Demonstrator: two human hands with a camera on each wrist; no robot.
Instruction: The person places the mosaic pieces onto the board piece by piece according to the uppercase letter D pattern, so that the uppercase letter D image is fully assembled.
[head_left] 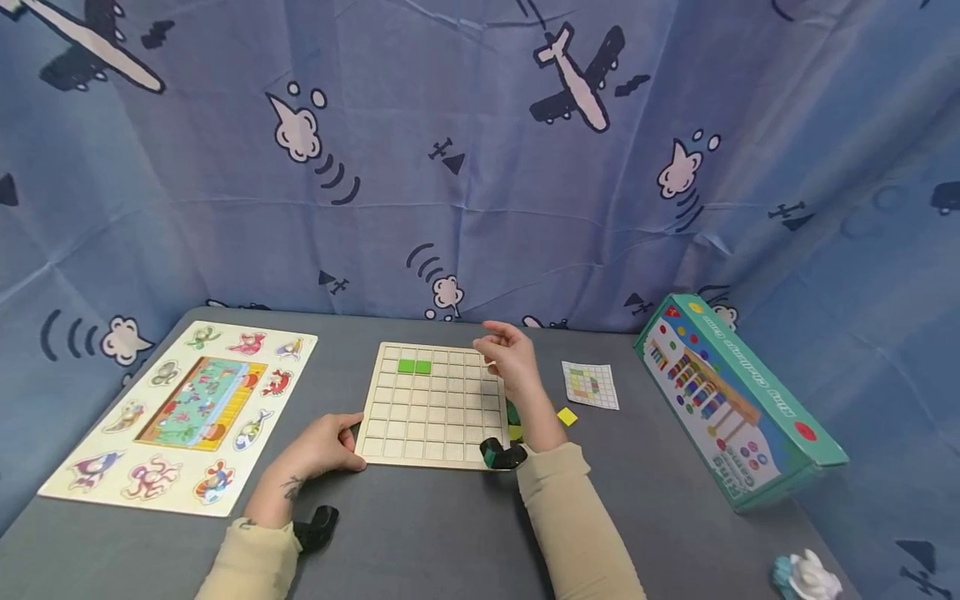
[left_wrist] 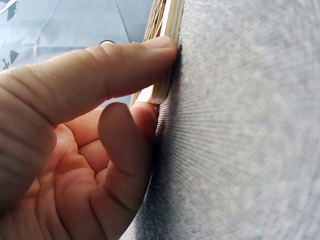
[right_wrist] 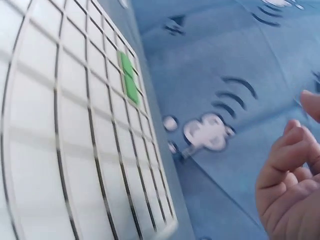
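Observation:
A pale wooden grid board [head_left: 420, 429] lies in the middle of the table. Two bright green square tiles [head_left: 415, 367] sit side by side in its second row from the back. My left hand [head_left: 324, 446] grips the board's near left corner, thumb on the front edge [left_wrist: 167, 82] and curled fingers against the left side. Over the board's right edge, my right hand [head_left: 512, 362] is raised with loosely bent fingers and nothing visible in them. Beside that wrist lie a dark green tile [head_left: 513, 412], partly hidden, and a yellow tile [head_left: 567, 417].
A small printed pattern card [head_left: 603, 392] lies right of the board. Farther right stands a teal game box [head_left: 750, 408]. A sea-animal puzzle board [head_left: 176, 479] takes up the left side. At the front right is a small white and blue object [head_left: 806, 577]. A patterned curtain [head_left: 480, 167] hangs behind.

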